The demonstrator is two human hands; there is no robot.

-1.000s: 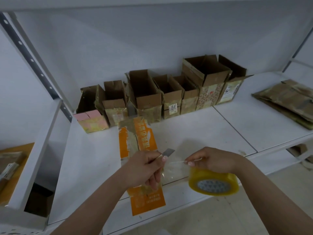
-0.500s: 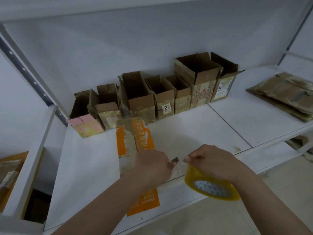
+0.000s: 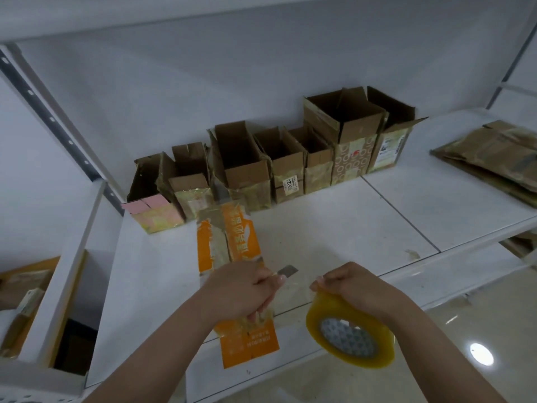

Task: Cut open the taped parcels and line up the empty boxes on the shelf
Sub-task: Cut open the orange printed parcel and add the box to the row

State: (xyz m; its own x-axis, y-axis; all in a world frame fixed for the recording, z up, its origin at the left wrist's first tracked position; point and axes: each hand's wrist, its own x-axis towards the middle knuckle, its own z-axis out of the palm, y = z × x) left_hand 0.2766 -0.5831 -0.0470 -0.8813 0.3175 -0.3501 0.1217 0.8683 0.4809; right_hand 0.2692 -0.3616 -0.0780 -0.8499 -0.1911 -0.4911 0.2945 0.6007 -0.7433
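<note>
My left hand [image 3: 241,289] pinches a small knife blade [image 3: 288,270] together with the free end of clear tape; my right hand [image 3: 353,286] curls round a roll of yellowish packing tape [image 3: 350,334], near the shelf's [image 3: 334,228] front edge. A flattened orange box [image 3: 232,257] lies under my left hand. Seven opened cardboard boxes [image 3: 247,170] stand in a row at the far wall; flattened cartons [image 3: 494,158] lie far right.
</note>
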